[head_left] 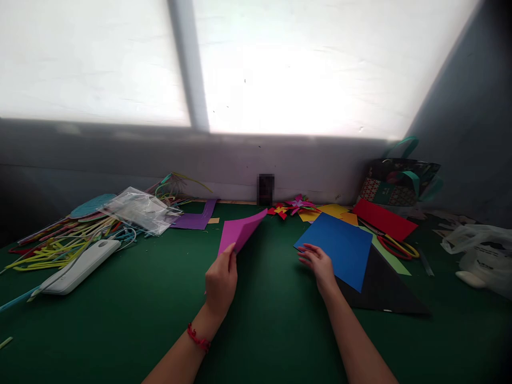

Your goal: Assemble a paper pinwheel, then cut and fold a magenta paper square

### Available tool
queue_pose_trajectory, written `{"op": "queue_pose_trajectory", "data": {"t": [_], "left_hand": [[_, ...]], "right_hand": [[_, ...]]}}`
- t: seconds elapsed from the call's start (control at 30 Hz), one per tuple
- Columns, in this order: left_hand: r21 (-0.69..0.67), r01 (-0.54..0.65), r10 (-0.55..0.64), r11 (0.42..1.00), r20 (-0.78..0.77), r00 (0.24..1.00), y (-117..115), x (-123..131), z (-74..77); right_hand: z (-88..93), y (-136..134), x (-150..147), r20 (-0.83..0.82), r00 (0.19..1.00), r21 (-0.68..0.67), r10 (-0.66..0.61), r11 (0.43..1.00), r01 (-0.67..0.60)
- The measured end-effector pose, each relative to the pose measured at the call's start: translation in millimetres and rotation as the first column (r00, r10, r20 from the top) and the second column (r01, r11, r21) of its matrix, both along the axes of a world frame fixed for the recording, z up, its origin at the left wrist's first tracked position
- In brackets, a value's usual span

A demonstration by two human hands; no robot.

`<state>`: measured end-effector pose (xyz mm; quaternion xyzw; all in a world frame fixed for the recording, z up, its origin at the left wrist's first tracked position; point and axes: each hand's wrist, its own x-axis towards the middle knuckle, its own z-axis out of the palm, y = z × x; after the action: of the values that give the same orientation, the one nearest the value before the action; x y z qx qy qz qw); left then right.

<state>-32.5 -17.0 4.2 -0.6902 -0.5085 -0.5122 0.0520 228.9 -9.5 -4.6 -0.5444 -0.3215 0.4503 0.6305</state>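
A sheet of magenta paper (240, 233) is pinched in my left hand (222, 277), its far corner lifted off the green table and curling to the right. On that wrist sits a red bracelet (197, 339). My right hand (318, 264) has its fingers stretched out over the left edge of a blue sheet of paper (340, 245); whether they touch it I cannot tell. Beneath the blue sheet lie a black sheet (386, 290) and a light green one (394, 257). Folded paper flowers (298, 204) in red, pink and purple rest beyond the hands.
At left are a white power strip (82, 266), yellow pipe cleaners (60, 246), a clear plastic bag (138, 208) and purple paper (192, 220). Scissors (396, 246), red paper (386, 220), a tote bag (396, 184) and a white plastic bag (486, 261) lie at right.
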Motion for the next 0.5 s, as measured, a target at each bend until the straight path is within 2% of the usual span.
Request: {"op": "queue_pose_trajectory", "data": {"t": [0.03,0.1,0.2,0.27,0.37,0.43,0.5], "left_hand": [[0.026,-0.016,0.015,1.0,0.047,0.999,-0.1,-2.7,1.8],[0.099,0.021,-0.032,0.995,0.111,0.993,-1.5,-5.6,2.8],[0.176,0.226,-0.249,0.958,0.119,0.961,-8.4,-1.5,-1.2],[0.143,0.393,-0.409,0.909,0.107,0.906,-16.1,6.5,-4.4],[-0.01,0.557,-0.541,0.831,0.224,0.811,-25.7,21.5,-3.8],[-0.152,0.588,-0.486,0.794,0.423,0.765,-25.8,29.5,0.6],[-0.259,0.659,-0.397,0.706,0.626,0.671,-19.7,33.0,6.0]], "right_hand": [[2.3,-2.0,-9.5,-0.044,0.989,0.0,0.14,0.99,-0.14],[8.2,-8.7,-27.3,-0.115,0.912,0.001,0.393,0.918,-0.396],[17.0,-20.9,-47.8,-0.173,0.752,-0.004,0.636,0.763,-0.646],[20.5,-26.7,-55.8,-0.176,0.71,0.031,0.682,0.725,-0.688],[20.6,-29.1,-59.6,-0.175,0.721,0.156,0.67,0.742,-0.652],[18.0,-27.3,-59.2,-0.188,0.731,0.233,0.656,0.753,-0.616],[15.4,-24.4,-58.8,-0.214,0.745,0.272,0.632,0.771,-0.576]]}}
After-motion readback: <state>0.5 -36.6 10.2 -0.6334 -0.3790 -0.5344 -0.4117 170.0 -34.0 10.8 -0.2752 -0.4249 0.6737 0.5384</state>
